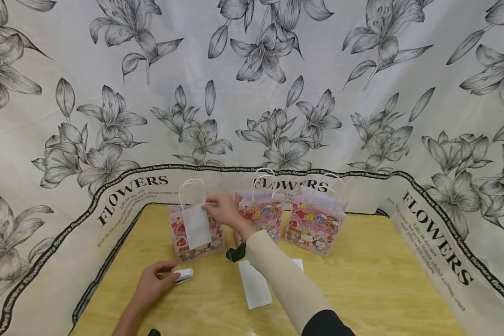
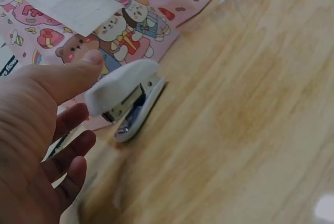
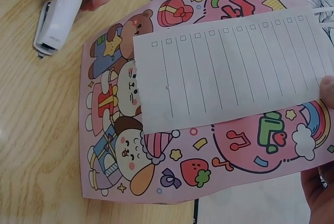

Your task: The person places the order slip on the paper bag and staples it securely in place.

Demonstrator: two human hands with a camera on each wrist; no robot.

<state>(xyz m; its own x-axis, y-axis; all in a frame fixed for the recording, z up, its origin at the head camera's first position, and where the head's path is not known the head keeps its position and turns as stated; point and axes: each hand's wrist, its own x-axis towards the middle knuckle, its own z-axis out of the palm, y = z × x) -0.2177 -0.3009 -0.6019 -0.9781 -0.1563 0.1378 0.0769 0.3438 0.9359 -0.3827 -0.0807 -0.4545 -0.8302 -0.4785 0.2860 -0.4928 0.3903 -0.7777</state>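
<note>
Lined sheet (image 1: 197,228): white, laid flat against the front of the left-hand pink bag (image 1: 215,233), near the worktop's back left corner. Right wrist view shows small boxes down one side, a ruled line from each, jagged lower end. Bag upright, printed with cartoon animals, sweets-coloured lettering, a strawberry; white loop handle (image 1: 192,180) rising above the sheet.

Right hand (image 1: 224,209): narrow pinch at the sheet's upper right corner, thumb in front, fingers behind the bag's top edge.

Stapler (image 2: 128,85): white, on the worktop (image 1: 361,261) towards its left edge, just in front of the bag; gap between upper arm and base. Left hand (image 1: 153,282) at its near end, thumb and fingers spread fairly wide about it, not closed round it; whether the skin touches, cannot tell.

Middle bag (image 1: 262,217) and right-hand bag (image 1: 315,224): same pink print, upright along the back edge, near each other, well apart from the back right corner.

Loose white paper (image 1: 255,284) flat mid-worktop, forward of the bags, partly under the line of the cream sleeve (image 1: 277,275). White corner shows beyond the sleeve; same piece or another, cannot tell.

Curtain (image 1: 258,60) behind: grey lilies, "FLOWERS" along a dark border.
</note>
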